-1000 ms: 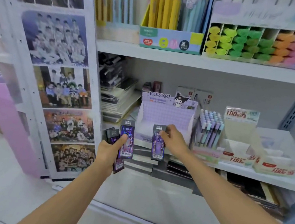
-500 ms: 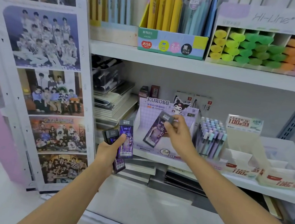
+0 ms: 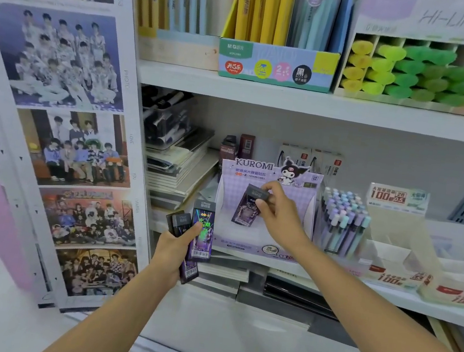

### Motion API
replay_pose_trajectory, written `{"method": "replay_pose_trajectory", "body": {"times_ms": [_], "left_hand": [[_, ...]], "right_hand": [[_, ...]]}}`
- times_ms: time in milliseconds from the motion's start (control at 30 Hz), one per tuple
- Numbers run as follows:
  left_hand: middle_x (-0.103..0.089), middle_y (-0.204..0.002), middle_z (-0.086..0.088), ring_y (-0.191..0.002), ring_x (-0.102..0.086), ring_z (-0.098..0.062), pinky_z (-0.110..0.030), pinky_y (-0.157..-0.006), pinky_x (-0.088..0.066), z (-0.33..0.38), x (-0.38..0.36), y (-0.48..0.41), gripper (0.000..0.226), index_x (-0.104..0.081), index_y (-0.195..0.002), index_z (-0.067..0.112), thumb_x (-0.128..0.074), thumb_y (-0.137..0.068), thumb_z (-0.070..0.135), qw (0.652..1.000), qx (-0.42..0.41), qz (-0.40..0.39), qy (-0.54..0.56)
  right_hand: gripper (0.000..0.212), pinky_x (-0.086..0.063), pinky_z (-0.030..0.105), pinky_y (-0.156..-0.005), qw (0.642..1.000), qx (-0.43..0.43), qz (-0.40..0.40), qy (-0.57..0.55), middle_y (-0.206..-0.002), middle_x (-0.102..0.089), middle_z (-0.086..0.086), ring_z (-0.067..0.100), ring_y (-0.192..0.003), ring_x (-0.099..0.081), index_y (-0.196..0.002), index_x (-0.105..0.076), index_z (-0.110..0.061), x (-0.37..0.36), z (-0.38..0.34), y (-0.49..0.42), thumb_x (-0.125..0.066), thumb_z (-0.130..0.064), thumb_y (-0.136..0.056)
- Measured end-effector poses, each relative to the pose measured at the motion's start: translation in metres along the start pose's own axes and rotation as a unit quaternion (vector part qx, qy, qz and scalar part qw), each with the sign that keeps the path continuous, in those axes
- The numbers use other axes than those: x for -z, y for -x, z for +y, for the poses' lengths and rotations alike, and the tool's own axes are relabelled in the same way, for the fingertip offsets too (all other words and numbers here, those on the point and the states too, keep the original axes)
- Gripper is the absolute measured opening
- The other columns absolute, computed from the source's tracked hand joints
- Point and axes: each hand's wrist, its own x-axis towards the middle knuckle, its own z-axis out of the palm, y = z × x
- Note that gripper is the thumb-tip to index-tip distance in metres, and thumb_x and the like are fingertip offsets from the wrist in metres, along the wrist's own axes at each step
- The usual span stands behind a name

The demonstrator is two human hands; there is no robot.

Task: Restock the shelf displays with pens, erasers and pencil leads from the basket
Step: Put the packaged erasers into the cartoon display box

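Over the lilac cardboard Kuromi display box [image 3: 245,244], the right hand [image 3: 282,212] pinches one dark purple flat plastic lead case [image 3: 247,209] by its top end; the case is tilted and not yet seated. Just left of the box, the left hand [image 3: 172,252] grips several matching cases [image 3: 201,237], fanned. Judgement: restocking is at an early stage, as the box looks mostly unfilled.

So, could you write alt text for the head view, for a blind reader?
The right hand pinches a dark purple pack at the Kuromi display box on a shop shelf; the left hand holds several more packs.
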Motion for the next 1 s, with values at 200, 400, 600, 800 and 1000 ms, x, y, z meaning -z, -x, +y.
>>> {"method": "replay_pose_trajectory", "body": {"times_ms": [200,400,600,800,1000], "left_hand": [[-0.074,-0.087,-0.011,-0.066,-0.071,-0.023,-0.038,-0.068,-0.058,0.007,0.0,-0.005,0.023,-0.068,-0.099,0.008,-0.073,-0.084,0.025,0.999,-0.017,0.004,0.046],[-0.075,-0.084,-0.009,-0.067,-0.072,-0.023,-0.036,-0.061,-0.059,0.007,0.0,-0.013,0.017,-0.067,-0.095,0.011,-0.073,-0.085,0.023,0.999,-0.015,-0.006,0.051],[-0.076,-0.086,-0.008,-0.07,-0.073,-0.021,-0.03,-0.053,-0.057,0.004,-0.003,-0.016,0.017,-0.067,-0.099,0.012,-0.072,-0.086,0.021,0.998,-0.011,-0.02,0.05],[-0.076,-0.077,-0.005,-0.066,-0.073,-0.02,-0.032,-0.057,-0.058,0.006,-0.008,-0.016,0.015,-0.067,-0.096,0.013,-0.072,-0.086,0.022,0.999,-0.019,-0.022,0.037],[-0.076,-0.077,-0.005,-0.066,-0.073,-0.021,-0.031,-0.053,-0.057,0.004,-0.006,-0.018,0.015,-0.067,-0.094,0.013,-0.073,-0.085,0.023,0.999,-0.018,-0.021,0.037]], "right_hand": [[0.018,-0.053,0.027,-0.071,0.996,0.017,0.042,-0.078,-0.105,-0.068,0.003,0.016,-0.091,-0.068,-0.102,-0.047,-0.023,-0.007,-0.01,-0.021,-0.054,-0.008,-0.096],[0.017,-0.055,0.044,-0.083,0.998,0.015,0.037,-0.057,-0.102,-0.068,0.009,0.023,-0.092,-0.067,-0.108,-0.047,-0.014,-0.029,0.004,-0.021,-0.052,-0.003,-0.096],[0.014,-0.057,0.043,-0.077,0.999,0.047,0.004,-0.009,-0.099,-0.068,0.011,0.024,-0.086,-0.067,-0.109,-0.047,-0.009,-0.023,0.007,-0.03,-0.053,-0.008,-0.097],[0.019,-0.052,0.031,-0.07,0.995,0.068,-0.016,0.067,-0.098,-0.066,0.008,0.022,-0.083,-0.064,-0.114,-0.048,-0.007,-0.031,-0.002,-0.041,-0.054,-0.005,-0.096],[0.024,-0.052,0.035,-0.074,0.98,0.139,0.057,0.13,-0.11,-0.058,0.004,0.017,-0.088,-0.058,-0.114,-0.055,-0.013,-0.037,-0.001,-0.037,-0.059,-0.004,-0.092]]}}
